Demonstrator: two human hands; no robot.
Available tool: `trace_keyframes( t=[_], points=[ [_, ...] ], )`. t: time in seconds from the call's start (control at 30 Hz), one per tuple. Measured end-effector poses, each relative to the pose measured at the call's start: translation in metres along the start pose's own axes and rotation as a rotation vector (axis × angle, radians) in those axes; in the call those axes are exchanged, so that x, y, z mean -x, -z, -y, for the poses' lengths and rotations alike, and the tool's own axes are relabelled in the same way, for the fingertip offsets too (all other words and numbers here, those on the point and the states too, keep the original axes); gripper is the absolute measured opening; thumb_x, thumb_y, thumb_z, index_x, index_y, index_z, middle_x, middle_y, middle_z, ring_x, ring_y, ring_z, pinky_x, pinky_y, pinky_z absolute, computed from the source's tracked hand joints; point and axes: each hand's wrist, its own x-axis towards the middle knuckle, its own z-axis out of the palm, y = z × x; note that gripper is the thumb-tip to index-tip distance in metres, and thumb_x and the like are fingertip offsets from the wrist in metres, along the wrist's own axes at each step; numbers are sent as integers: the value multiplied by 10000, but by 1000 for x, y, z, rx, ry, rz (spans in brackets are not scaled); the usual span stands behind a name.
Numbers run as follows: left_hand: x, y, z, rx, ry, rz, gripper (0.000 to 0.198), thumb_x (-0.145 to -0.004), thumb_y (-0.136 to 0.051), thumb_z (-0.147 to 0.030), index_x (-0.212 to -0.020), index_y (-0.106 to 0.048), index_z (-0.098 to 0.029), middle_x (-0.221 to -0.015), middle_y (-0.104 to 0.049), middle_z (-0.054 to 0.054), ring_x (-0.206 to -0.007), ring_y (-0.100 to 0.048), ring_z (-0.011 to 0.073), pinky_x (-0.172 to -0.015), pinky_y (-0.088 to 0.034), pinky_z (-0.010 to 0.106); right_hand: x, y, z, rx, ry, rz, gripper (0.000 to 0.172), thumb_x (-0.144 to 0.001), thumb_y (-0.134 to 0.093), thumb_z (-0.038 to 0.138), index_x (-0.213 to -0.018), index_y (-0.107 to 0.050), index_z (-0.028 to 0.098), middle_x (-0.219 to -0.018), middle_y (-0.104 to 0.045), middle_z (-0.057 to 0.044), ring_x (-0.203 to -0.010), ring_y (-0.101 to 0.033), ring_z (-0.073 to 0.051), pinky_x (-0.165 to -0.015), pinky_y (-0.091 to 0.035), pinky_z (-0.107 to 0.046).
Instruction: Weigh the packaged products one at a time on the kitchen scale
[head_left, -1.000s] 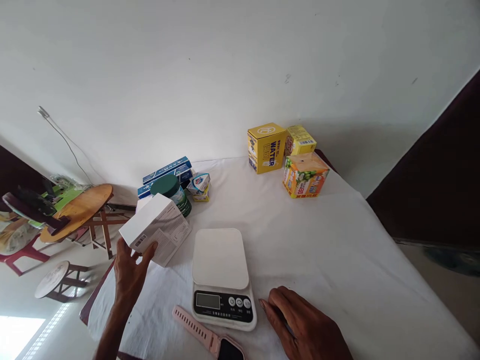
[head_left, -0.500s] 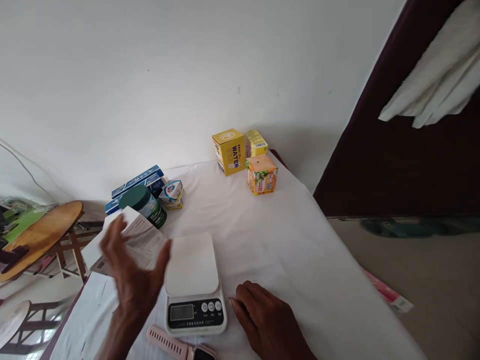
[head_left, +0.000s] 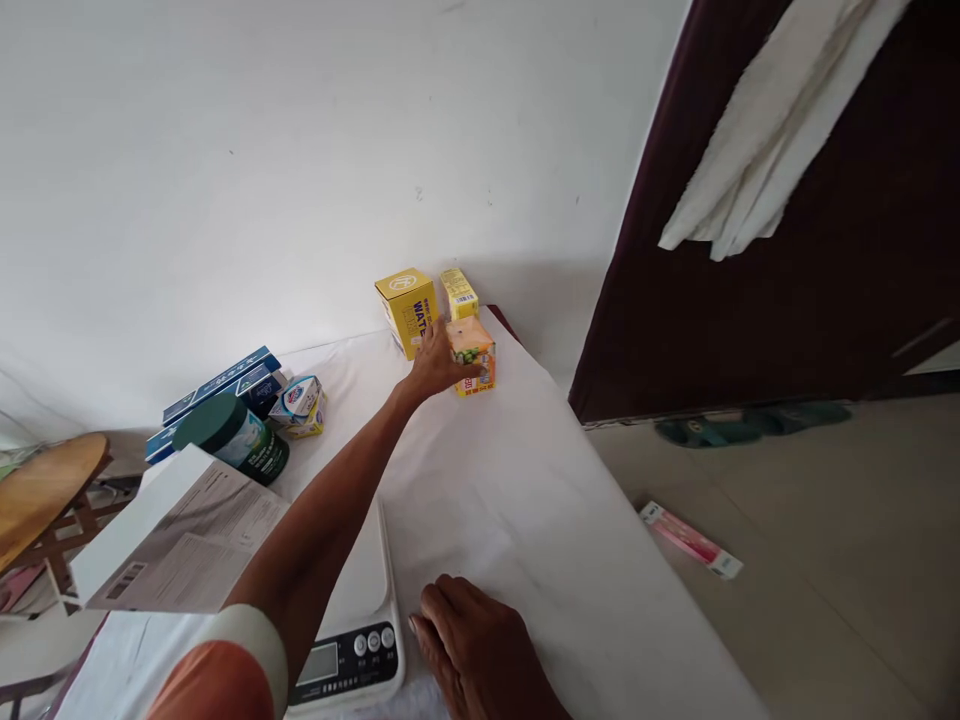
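My left hand [head_left: 435, 365] reaches far over the table with thumb and fingers spread, at the left side of a small orange box [head_left: 480, 350] with pictures on it. The thumb overlaps the box's front; whether it presses on it I cannot tell. Just behind the fingers stands a yellow box [head_left: 405, 305] marked WATER. My right hand [head_left: 480, 640] rests on the white cloth near the front, fingers curled, with nothing visible in it. Left of it lies a white kitchen scale [head_left: 349, 660], partly covered by my left forearm.
On the left are a white printed box [head_left: 187, 540], a dark green jar [head_left: 232, 435], blue long boxes [head_left: 225, 385] and a small blue-white box [head_left: 298, 398]. A slim yellow box [head_left: 459, 293] stands at the back. A pink box [head_left: 690, 538] and slippers [head_left: 720, 428] lie on the floor.
My left hand has moved from above the printed box forward and right to the orange box. The view has turned right, and the pink watch is out of sight. My right hand stays curled.
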Motion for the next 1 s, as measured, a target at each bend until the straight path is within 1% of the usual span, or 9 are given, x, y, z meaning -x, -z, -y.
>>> trace_keyframes(
  t=[0.13, 0.3, 0.37, 0.47, 0.57, 0.67, 0.77, 0.83, 1.0],
  points=[
    [3, -2, 8, 15, 28, -31, 872, -500, -972, -215, -1215, -475, -163, -1223, -545, 146, -1192, -537, 340, -1010, -449, 502, -3, 7, 1, 16, 8, 62, 164, -959, -434, 127, -854, -405, 250, -726, -571, 29, -602, -551, -138, -558, -305, -289],
    [38, 10, 6, 53, 73, -80, 834, -482, -977, -285, -1132, -466, -173, -1148, -589, 114, -1062, -583, 278, -902, -501, 442, -6, 15, 3, -4, 2, 88, 184, -970, -443, 124, -834, -415, 245, -733, -590, 28, -593, -554, -128, -556, -333, -279],
    [62, 27, -2, 103, 70, -105, 832, -500, -972, -314, -1150, -471, -183, -1139, -608, 93, -1014, -600, 244, -850, -522, 394, -7, 15, 3, -3, -2, 87, 201, -987, -429, 131, -820, -422, 243, -724, -590, 25, -581, -542, -126, -553, -338, -276],
    [109, 68, -22, 99, 31, -154, 791, -547, -954, -358, -1179, -508, -193, -1130, -626, 64, -993, -613, 222, -819, -541, 350, -7, 15, 4, 2, -13, 87, 233, -1017, -411, 156, -802, -436, 242, -714, -586, 21, -588, -548, -131, -561, -351, -275],
    [166, 112, -37, -22, 13, -188, 817, -557, -953, -394, -1229, -522, -219, -1162, -631, 56, -1036, -629, 239, -881, -551, 369, -7, 16, 4, 0, -12, 92, 251, -1036, -400, 176, -798, -448, 240, -717, -584, 19, -602, -567, -136, -573, -364, -274],
    [225, 142, -38, -111, 110, -220, 856, -578, -943, -454, -1281, -505, -238, -1200, -639, 75, -1060, -650, 273, -920, -560, 413, -7, 16, 4, 0, 8, 105, 254, -1043, -395, 177, -805, -454, 240, -726, -587, 19, -605, -573, -134, -574, -367, -270],
    [272, 155, -28, -178, 197, -257, 843, -599, -928, -471, -1293, -503, -251, -1204, -648, 84, -1059, -662, 292, -896, -578, 432, -7, 16, 3, 14, 31, 101, 261, -1050, -391, 188, -802, -451, 241, -715, -579, 23, -584, -562, -129, -561, -359, -265],
    [291, 156, -20, -229, 239, -268, 823, -596, -925, -467, -1274, -515, -245, -1200, -652, 90, -1054, -664, 300, -887, -581, 442, -7, 16, 3, 25, 41, 102, 269, -1055, -390, 196, -796, -449, 241, -708, -572, 26, -566, -548, -123, -553, -357, -260],
    [308, 153, -8, -223, 292, -259, 797, -617, -904, -444, -1281, -512, -242, -1241, -641, 94, -1104, -654, 305, -932, -570, 465, -8, 17, 4, 32, 43, 118, 294, -1063, -397, 207, -777, -455, 235, -698, -558, 31, -556, -535, -109, -550, -367, -242]
  ],
)
